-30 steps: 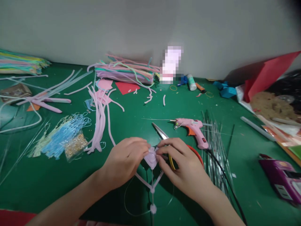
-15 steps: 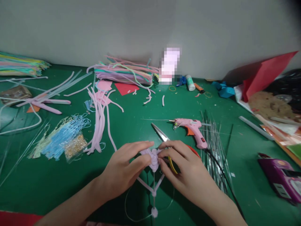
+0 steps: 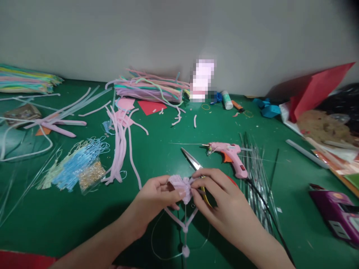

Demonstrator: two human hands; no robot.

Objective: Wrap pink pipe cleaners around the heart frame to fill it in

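Observation:
A small lilac fuzzy piece (image 3: 185,190) is pinched between both hands near the bottom middle. My left hand (image 3: 157,196) grips its left side, thumb across the front. My right hand (image 3: 217,196) holds its right edge with thumb and fingertips. Below the piece hangs a thin stem with a V-shaped lilac strip (image 3: 185,228) and a lilac ball (image 3: 185,251), and a thin clear loop curves around them. Scissors (image 3: 192,158) lie on the table, their handles partly hidden behind my right hand. A pink glue gun (image 3: 231,153) lies beyond them.
Lilac pipe cleaners (image 3: 119,149), blue tassels (image 3: 75,164) and a bag of gold beads (image 3: 91,175) lie left on the green table (image 3: 157,149). Thin wires (image 3: 256,172) and a purple device (image 3: 333,213) are at right. A pipe-cleaner bundle (image 3: 151,89) lies by the wall.
My left index finger has come down off the top of the lilac piece, and the thumb now lies across it. More of the piece's left side shows, slightly turned.

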